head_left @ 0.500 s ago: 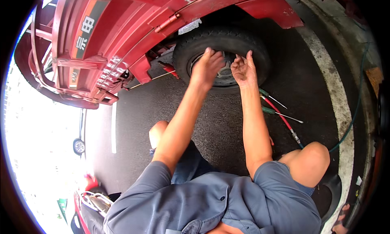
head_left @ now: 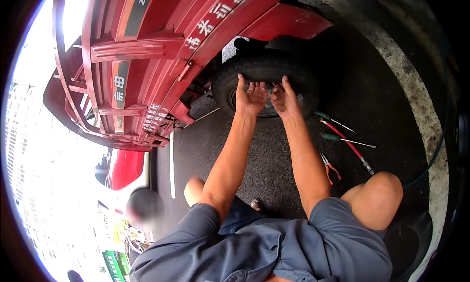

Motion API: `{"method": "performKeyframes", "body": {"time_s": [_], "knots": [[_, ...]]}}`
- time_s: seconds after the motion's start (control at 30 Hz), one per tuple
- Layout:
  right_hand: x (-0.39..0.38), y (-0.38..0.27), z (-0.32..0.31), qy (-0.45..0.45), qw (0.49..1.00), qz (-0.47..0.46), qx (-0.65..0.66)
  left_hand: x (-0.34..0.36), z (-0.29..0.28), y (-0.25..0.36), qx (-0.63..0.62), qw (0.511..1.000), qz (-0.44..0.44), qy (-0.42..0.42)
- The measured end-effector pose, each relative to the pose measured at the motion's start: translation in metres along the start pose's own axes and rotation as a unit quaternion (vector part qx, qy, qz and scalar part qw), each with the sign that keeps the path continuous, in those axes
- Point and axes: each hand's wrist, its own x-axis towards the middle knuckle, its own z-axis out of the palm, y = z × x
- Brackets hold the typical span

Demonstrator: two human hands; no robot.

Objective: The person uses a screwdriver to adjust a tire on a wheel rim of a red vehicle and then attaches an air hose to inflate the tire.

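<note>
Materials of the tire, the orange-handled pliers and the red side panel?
Tire: likely rubber, matte black, grooved.
Pliers: likely steel, grey sheen up front; orange grips probably plastic or rubber.
Side panel: probably sheet metal, ribbed, glossy red paint.

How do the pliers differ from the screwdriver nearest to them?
The pliers have orange grips; the screwdriver has a green handle. The pliers' handles spread apart; the screwdriver is one straight piece. The pliers' nose points away from the person; the screwdriver's tip points right. Both lie on the pavement.
</note>
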Motion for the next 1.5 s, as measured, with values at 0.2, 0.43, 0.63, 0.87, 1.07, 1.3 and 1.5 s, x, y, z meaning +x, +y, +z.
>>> {"method": "performKeyframes", "body": {"time_s": [0.2, 0.43, 0.63, 0.87, 1.07, 1.3, 1.5], "knots": [[-0.001, 0.008, 0.001, -0.026, 0.999, -0.015, 0.045, 0.008, -0.013, 0.0, -0.034, 0.999, -0.002, -0.025], [0.008, 0.001, -0.006, -0.125, 0.987, 0.053, 0.091, 0.003, -0.01, -0.002, 0.057, 0.997, 0.006, -0.05], [-0.003, 0.005, 0.004, -0.098, 0.989, 0.053, 0.098, 0.003, -0.009, 0.003, 0.069, 0.996, -0.014, -0.059], [0.021, 0.011, -0.019, -0.188, 0.954, 0.096, 0.214, -0.001, -0.001, 0.0, 0.027, 0.997, -0.033, -0.067], [0.024, 0.01, -0.026, -0.221, 0.958, 0.108, 0.15, -0.016, -0.008, 0.005, 0.091, 0.991, -0.045, -0.086], [0.009, 0.006, 0.012, -0.047, 0.998, 0.022, 0.041, -0.012, -0.015, 0.032, 0.473, 0.871, 0.129, -0.031], [-0.004, -0.003, 0.021, 0.012, 0.992, 0.066, 0.111, -0.004, -0.021, 0.039, 0.479, 0.863, 0.145, -0.07]]}}
